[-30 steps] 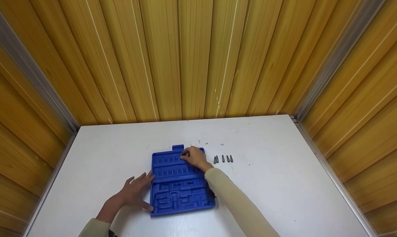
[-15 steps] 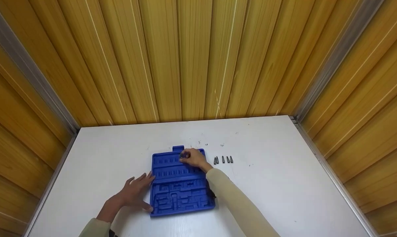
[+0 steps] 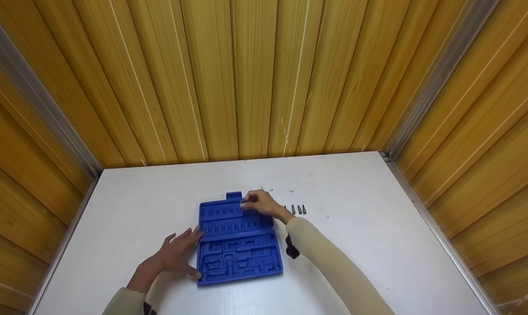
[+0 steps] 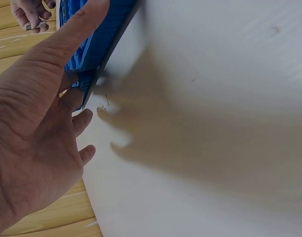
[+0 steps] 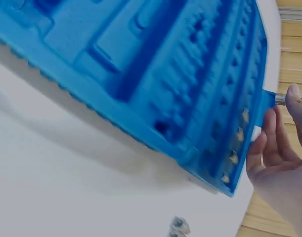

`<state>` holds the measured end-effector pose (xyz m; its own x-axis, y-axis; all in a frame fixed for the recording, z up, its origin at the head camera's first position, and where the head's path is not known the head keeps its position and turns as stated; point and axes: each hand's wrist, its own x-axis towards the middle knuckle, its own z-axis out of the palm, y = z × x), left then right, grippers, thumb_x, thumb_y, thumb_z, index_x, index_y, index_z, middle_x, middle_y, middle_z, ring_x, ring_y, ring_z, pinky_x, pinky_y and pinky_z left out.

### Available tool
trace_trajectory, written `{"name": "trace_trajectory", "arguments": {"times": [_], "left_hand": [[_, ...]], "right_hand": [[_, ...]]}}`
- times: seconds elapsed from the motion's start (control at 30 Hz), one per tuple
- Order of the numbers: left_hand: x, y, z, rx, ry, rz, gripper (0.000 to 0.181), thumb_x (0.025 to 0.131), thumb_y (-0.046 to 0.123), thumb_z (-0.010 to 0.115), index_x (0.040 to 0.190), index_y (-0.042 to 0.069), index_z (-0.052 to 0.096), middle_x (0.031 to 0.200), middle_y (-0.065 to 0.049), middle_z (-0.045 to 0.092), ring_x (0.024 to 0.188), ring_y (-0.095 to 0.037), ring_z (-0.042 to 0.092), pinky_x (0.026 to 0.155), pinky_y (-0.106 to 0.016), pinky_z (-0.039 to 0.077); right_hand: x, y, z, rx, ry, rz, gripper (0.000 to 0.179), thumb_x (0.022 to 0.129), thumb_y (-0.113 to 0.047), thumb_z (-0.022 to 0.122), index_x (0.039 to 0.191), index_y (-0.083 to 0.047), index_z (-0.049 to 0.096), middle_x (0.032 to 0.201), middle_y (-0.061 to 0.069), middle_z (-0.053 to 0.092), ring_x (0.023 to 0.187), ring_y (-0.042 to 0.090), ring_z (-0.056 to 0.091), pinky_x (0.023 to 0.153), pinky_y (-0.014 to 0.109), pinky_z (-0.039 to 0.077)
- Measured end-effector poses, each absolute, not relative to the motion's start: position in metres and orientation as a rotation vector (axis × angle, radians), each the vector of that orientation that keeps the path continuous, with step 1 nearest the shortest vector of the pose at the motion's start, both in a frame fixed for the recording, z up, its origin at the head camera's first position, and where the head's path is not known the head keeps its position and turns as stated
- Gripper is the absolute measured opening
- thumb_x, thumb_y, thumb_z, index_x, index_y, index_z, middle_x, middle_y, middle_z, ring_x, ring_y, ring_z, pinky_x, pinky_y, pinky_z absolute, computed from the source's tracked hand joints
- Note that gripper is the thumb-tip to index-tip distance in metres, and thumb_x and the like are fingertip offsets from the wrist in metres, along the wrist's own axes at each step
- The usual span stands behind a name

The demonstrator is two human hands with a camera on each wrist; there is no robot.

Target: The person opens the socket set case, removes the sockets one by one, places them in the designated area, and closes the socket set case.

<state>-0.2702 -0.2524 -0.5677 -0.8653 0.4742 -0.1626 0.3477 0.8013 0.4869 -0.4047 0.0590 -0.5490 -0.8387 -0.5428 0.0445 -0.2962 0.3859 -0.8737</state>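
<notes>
A blue plastic bit case (image 3: 239,236) lies unfolded on the white table, moulded with rows of slots. My left hand (image 3: 176,253) rests along its left edge, fingers spread and thumb at the near left corner. Over the far compartment, my right hand (image 3: 264,204) pinches a small silver metal bit (image 5: 281,98) between thumb and fingers; the bit's tip is hidden by the thumb. In the right wrist view several bits (image 5: 233,157) sit in the slots along the case's end, near my fingers. The left wrist view shows metal also at the right fingertips.
Right of the case stand several dark tapered bits (image 3: 299,209), partly hidden by my right wrist. A latch tab (image 3: 234,195) sticks out from the case's far edge. Yellow plank-patterned walls (image 3: 250,87) enclose the back and sides of the table (image 3: 351,245).
My right hand has lifted slightly from the far slots and shifted right, still pinching the bit, now covering part of the loose row. My left hand stays at the case's edge.
</notes>
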Motion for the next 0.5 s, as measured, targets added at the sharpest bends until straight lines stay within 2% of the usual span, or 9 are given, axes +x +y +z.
{"name": "trace_trajectory", "arguments": {"times": [0.03,0.17,0.27,0.37,0.5], "left_hand": [[-0.270,-0.252,-0.568,0.633,2.715,0.656,0.125,0.063,0.047,0.095,0.158,-0.002,0.031,0.166,-0.026,0.026,0.153,-0.051,0.024,0.116,-0.077,0.014],[-0.270,-0.252,-0.568,0.636,2.709,0.664,0.125,0.063,0.047,0.095,0.158,-0.002,0.030,0.166,-0.026,0.026,0.153,-0.051,0.024,0.116,-0.077,0.013],[-0.269,-0.252,-0.567,0.626,2.705,0.665,0.125,0.063,0.046,0.095,0.158,-0.002,0.030,0.166,-0.026,0.026,0.153,-0.051,0.023,0.117,-0.077,0.012],[-0.268,-0.252,-0.565,0.615,2.701,0.666,0.124,0.063,0.046,0.095,0.158,-0.002,0.031,0.166,-0.026,0.026,0.153,-0.051,0.022,0.116,-0.077,0.012],[-0.269,-0.251,-0.563,0.620,2.695,0.683,0.124,0.063,0.046,0.095,0.158,-0.003,0.031,0.166,-0.028,0.025,0.153,-0.052,0.022,0.116,-0.078,0.012]], "right_hand": [[-0.401,0.061,-0.542,-0.731,2.378,-1.442,0.018,0.096,-0.005,0.068,0.101,0.012,0.066,0.106,0.029,0.073,0.084,0.020,0.071,0.080,0.037,0.059],[-0.400,0.075,-0.536,-0.669,2.379,-1.427,0.020,0.098,-0.008,0.066,0.106,0.010,0.067,0.106,0.028,0.074,0.093,0.033,0.075,0.081,0.045,0.060],[-0.403,0.090,-0.539,-0.643,2.409,-1.395,0.025,0.099,-0.011,0.066,0.117,0.007,0.067,0.106,0.026,0.075,0.092,0.032,0.075,0.079,0.040,0.060],[-0.404,0.105,-0.537,-0.644,2.421,-1.384,0.033,0.101,-0.012,0.064,0.128,0.006,0.064,0.104,0.030,0.074,0.093,0.041,0.073,0.079,0.044,0.060],[-0.405,0.125,-0.538,-0.632,2.435,-1.380,0.035,0.102,-0.013,0.062,0.133,0.005,0.062,0.102,0.033,0.073,0.093,0.047,0.070,0.071,0.043,0.057]]}}
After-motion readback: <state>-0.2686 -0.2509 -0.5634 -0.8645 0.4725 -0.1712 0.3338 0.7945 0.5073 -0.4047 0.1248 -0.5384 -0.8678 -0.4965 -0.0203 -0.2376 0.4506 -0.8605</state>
